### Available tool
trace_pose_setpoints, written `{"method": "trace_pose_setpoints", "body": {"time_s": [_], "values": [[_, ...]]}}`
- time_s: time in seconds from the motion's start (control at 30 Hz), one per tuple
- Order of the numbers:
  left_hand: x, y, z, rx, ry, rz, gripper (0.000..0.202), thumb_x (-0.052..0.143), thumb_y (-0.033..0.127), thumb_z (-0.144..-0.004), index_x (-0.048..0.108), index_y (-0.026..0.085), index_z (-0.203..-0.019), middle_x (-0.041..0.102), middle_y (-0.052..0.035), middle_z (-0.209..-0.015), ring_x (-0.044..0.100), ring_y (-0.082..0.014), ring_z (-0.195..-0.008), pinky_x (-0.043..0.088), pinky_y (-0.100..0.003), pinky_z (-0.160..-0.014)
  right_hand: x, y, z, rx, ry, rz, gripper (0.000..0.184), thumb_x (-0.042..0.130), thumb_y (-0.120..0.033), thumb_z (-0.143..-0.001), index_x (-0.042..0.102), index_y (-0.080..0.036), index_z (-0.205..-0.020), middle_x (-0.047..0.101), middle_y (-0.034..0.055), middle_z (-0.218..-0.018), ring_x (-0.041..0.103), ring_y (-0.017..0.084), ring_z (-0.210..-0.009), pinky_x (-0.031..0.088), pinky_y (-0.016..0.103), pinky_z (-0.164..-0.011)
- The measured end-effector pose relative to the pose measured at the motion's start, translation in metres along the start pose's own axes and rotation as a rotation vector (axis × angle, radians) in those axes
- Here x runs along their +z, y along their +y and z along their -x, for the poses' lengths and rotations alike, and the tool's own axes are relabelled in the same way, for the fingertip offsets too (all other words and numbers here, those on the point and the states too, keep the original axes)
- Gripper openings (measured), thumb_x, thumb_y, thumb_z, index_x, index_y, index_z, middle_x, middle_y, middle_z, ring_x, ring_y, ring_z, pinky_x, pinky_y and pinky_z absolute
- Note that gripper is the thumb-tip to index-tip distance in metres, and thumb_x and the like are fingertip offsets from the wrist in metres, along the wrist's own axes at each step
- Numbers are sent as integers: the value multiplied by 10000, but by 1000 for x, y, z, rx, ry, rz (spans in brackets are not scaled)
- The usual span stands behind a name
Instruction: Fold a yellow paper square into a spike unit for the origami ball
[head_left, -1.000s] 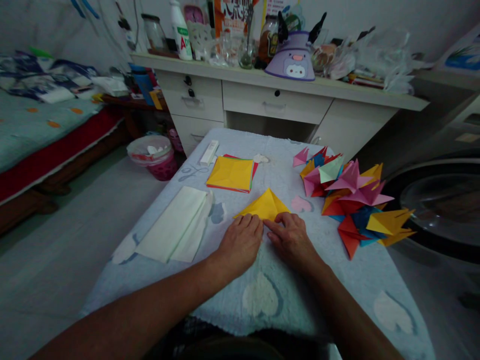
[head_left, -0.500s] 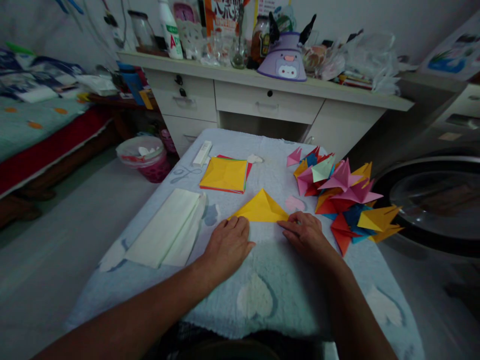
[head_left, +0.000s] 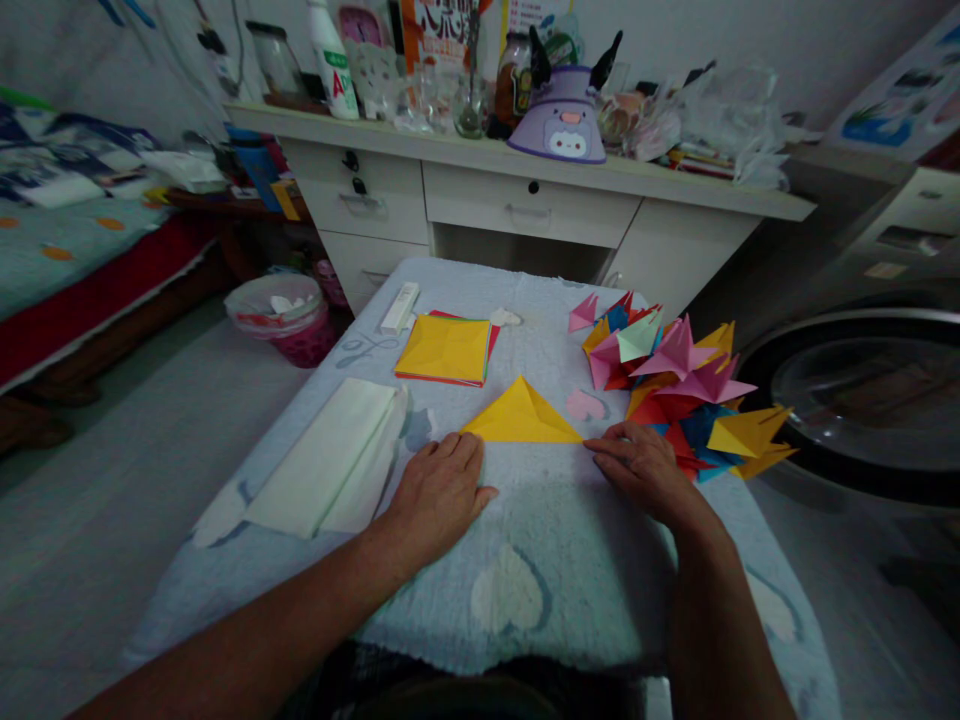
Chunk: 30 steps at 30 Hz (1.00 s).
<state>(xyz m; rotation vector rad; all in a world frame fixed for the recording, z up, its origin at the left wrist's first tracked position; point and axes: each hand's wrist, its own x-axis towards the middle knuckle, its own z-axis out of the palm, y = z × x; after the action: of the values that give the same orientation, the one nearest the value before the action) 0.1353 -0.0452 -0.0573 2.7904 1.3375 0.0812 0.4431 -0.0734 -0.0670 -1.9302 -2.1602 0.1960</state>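
Note:
A yellow sheet of origami paper, folded into a triangle, lies on the cloth-covered table with its long folded edge toward me. My left hand rests flat, its fingertips on the left corner of the triangle. At the right corner, my right hand touches the paper's tip with its index finger, the other fingers loosely bent. Beyond the triangle sits a stack of square paper, yellow on top with red and other colours beneath. Several folded paper pieces in pink, red, blue and yellow are heaped on the right.
A folded pale cloth or paper lies left of my hands, and a small white box near the far left edge. A pink bin stands on the floor. Behind the table is a white cabinet; a washing machine is on the right.
My right hand has slid right along the folded edge to the triangle's right corner. My left hand stays at the left corner. The view has shifted slightly.

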Motion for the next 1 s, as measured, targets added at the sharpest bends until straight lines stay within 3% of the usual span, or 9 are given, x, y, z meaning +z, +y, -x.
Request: {"method": "trace_pose_setpoints", "body": {"time_s": [0.13, 0.23, 0.33, 0.47, 0.57, 0.67, 0.8, 0.93, 1.0], "values": [[-6, -13, -5, 39, -25, 77, 324, 608, 339, -857, 553, 174, -1130, 592, -95, -1114, 527, -276, -1052, 439, -419, -920, -1, 1, -6, -15, 118, -105, 288, 496, -334, -907, 751, -202, -925, 658, 96, -925, 604, 245, -896, 452, 397, -828], [-14, -23, -14, -2, 34, 123, 440, 617, 278, -825, 480, 166, -1228, 551, -104, -1173, 495, -278, -1098, 419, -422, -958, 6, -9, -13, 15, 225, -159, 285, 551, -344, -866, 689, -159, -1033, 636, 121, -992, 591, 262, -948, 462, 405, -859], [-14, -32, -25, -57, 63, 184, 475, 642, 287, -783, 484, 156, -1211, 528, -113, -1177, 475, -292, -1103, 424, -431, -947, 20, -24, -19, 5, 218, -186, 335, 619, -339, -813, 641, -166, -1099, 609, 133, -1079, 556, 284, -1023, 438, 440, -919], [1, -40, -35, -20, 81, 370, 241, 611, 248, -789, 571, 183, -1017, 536, -75, -1075, 503, -250, -1035, 438, -394, -921, 33, -34, -24, 11, 215, -203, 183, 607, -258, -794, 659, -196, -957, 609, 112, -1058, 541, 277, -1008, 413, 460, -925], [10, -44, -36, 8, 142, 479, 82, 565, 179, -794, 586, 191, -872, 544, -57, -994, 518, -226, -992, 439, -377, -898, 30, -35, -24, -15, 243, -282, 112, 563, -213, -797, 660, -204, -853, 609, 109, -1060, 539, 272, -1025, 408, 458, -918], [8, -46, -35, 5, 208, 623, 15, 571, 192, -799, 584, 194, -807, 560, -54, -1003, 527, -219, -1013, 433, -379, -920, 21, -38, -21, -44, 284, -451, 66, 576, -244, -812, 635, -218, -806, 623, 90, -1066, 549, 257, -1056, 404, 440, -944], [-5, -46, -32, -17, 329, 946, 98, 573, 274, -840, 571, 187, -796, 589, -47, -1041, 555, -197, -1036, 427, -350, -945, 12, -43, -16, 28, 325, -776, 89, 591, -319, -846, 610, -233, -833, 654, 61, -1042, 590, 227, -1025, 433, 396, -936], [-15, -42, -27, -100, 409, 1227, 184, 593, 349, -856, 552, 176, -810, 585, -11, -825, 567, -143, -789, 458, -263, -759, 11, -48, -11, 160, 325, -1065, 171, 653, -393, -819, 601, -232, -843, 665, 28, -876, 616, 188, -818, 491, 319, -760], [-17, -39, -24, -120, 440, 1336, 205, 618, 361, -850, 555, 181, -926, 579, 2, -792, 557, -125, -733, 448, -232, -693, 10, -51, -11, 199, 341, -1174, 211, 686, -419, -787, 594, -232, -820, 647, 7, -772, 601, 166, -707, 489, 290, -675]]}}
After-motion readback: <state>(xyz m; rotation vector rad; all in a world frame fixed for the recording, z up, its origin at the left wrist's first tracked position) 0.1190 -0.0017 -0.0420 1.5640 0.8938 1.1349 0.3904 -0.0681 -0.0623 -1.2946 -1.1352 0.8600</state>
